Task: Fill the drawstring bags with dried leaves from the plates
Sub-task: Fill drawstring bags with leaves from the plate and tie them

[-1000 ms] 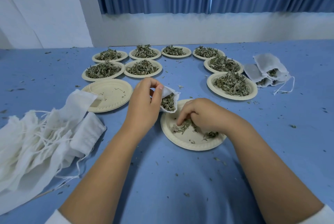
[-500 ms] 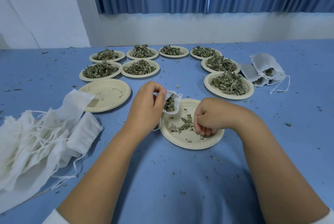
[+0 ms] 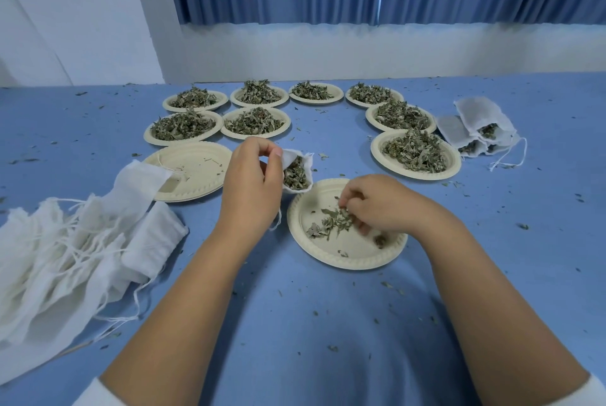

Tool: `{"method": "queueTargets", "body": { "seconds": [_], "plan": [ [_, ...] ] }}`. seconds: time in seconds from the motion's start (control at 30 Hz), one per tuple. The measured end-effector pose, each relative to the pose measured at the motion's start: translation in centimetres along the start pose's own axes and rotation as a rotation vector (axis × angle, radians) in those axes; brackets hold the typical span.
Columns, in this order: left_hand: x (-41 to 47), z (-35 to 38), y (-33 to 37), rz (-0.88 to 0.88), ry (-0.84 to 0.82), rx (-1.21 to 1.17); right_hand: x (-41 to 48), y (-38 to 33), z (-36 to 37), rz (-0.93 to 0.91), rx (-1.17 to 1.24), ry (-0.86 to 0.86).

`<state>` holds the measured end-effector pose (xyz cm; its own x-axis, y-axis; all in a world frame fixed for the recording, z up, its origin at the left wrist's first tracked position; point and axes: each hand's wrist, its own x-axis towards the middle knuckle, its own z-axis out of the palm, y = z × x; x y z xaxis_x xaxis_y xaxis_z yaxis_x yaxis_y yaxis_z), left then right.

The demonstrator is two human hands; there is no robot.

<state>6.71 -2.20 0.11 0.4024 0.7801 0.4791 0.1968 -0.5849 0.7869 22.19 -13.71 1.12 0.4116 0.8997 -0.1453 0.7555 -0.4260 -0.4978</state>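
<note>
Your left hand (image 3: 251, 189) pinches open a part-filled drawstring bag (image 3: 296, 173) just beyond the near plate (image 3: 347, 262). Your right hand (image 3: 383, 204) pinches its few remaining dried leaves (image 3: 331, 223). A few filled bags (image 3: 478, 133) lie far right of it. Eight heaped plates (image 3: 416, 175) beyond it and the empty bags (image 3: 65, 258) to its left are still to do.

There are ten paper plates (image 3: 347, 258), eight heaped with dried leaves (image 3: 416, 153), one nearly empty and one almost bare plate (image 3: 196, 173), two hands, left hand (image 3: 252, 189) and right hand (image 3: 380, 205), one open bag (image 3: 296, 173), at least three filled bags (image 3: 482, 120), and a pile of empty bags (image 3: 65, 258) too tangled to count.
</note>
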Motion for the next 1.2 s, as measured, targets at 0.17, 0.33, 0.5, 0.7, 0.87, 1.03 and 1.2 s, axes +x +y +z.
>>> {"method": "queueTargets", "body": {
  "seconds": [0.17, 0.33, 0.5, 0.7, 0.87, 1.03, 1.2],
  "plan": [
    [-0.1, 0.0, 0.1, 0.013, -0.015, 0.006, -0.2, -0.1, -1.0, -0.052, 0.026, 0.114],
    [-0.1, 0.0, 0.2, 0.017, -0.024, 0.017, -0.9, 0.4, -1.2, 0.033, 0.112, -0.157],
    [-0.2, 0.1, 0.1, 0.023, -0.032, 0.027, -0.1, -0.2, 0.0, -0.081, 0.164, -0.092],
    [-0.1, -0.1, 0.1, 0.026, -0.012, 0.016, 0.6, -0.5, 0.6, -0.220, 0.186, 0.151],
    [0.0, 0.0, -0.1, 0.019, -0.019, 0.024, 1.1, 0.5, 0.6, -0.102, -0.116, 0.059],
    [0.0, 0.0, -0.1, 0.024, -0.025, 0.026, 0.7, -0.2, 1.3, -0.261, -0.063, -0.064],
    [-0.1, 0.0, 0.0, 0.031, -0.027, 0.029, 0.5, -0.5, 2.0, -0.354, -0.064, -0.006]
  ]
}}
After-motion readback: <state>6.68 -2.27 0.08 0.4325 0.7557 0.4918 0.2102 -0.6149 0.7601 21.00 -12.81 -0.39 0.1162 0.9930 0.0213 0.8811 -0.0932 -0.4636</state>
